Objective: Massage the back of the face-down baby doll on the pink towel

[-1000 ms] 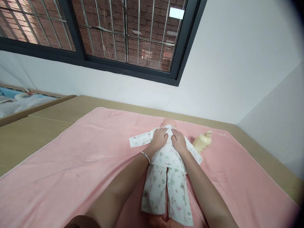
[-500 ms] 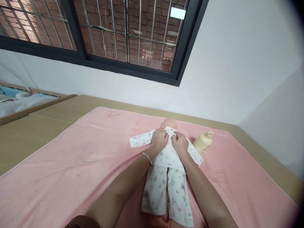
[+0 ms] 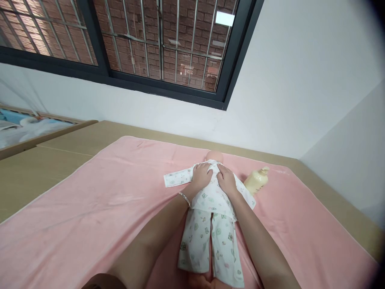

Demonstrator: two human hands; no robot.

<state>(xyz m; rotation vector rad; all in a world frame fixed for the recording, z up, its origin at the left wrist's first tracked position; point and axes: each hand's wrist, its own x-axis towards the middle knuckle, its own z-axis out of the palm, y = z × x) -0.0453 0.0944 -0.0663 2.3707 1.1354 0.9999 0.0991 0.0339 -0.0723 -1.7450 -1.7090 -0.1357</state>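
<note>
A baby doll lies on its back, with its bare head (image 3: 214, 155) toward the wall and its feet toward me. It wears a white printed top (image 3: 212, 196) and matching trousers (image 3: 196, 241). My left hand (image 3: 202, 176), with a bangle at the wrist, rests flat on the chest by the sleeve on the left. On the other side of the chest lies my right hand (image 3: 226, 179), its fingers stretched toward the collar. Neither hand appears to grip anything. Under the hands, part of the top is hidden.
A yellowish baby bottle (image 3: 257, 179) lies tilted by the sleeve on the right. Beneath the doll spreads a pink blanket (image 3: 99, 192) on a wooden surface (image 3: 69, 156). A white wall and a barred window (image 3: 162, 44) stand behind; a wooden-sided crib (image 3: 39, 134) is at far left.
The fingers of both hands, earlier bent at the collar of the top, have straightened and now lie flatter on the chest. Doll and bottle have stayed in place.
</note>
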